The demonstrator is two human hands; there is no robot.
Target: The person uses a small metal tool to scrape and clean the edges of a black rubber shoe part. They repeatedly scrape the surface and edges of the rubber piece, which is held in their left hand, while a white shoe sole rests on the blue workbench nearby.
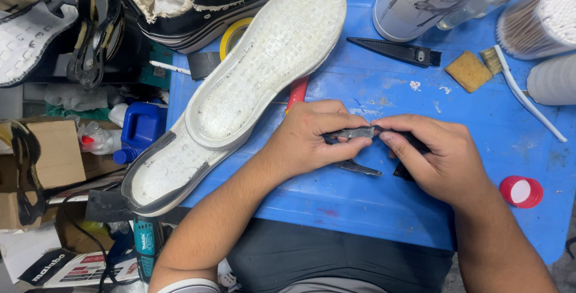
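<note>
Left hand is curled nearly closed, thumb and fingers pinching a thin grey strip at its left end. Right hand is also closed down, fingertips meeting the strip's right end and wrapped over a dark tool (exact kind cannot be told, mostly hidden under the palm). Both hands meet at the middle of the blue tabletop, knuckles up, wrists low, forearms coming in from the bottom edge. A small dark metal piece lies on the tabletop just under the left hand. A white shoe sole lies diagonally just left of the left hand, overhanging the tabletop edge. A red cap sits right of the right hand, apart from it. A black sneaker sits top left, a white-handled brush and a tan sponge top right.
</note>
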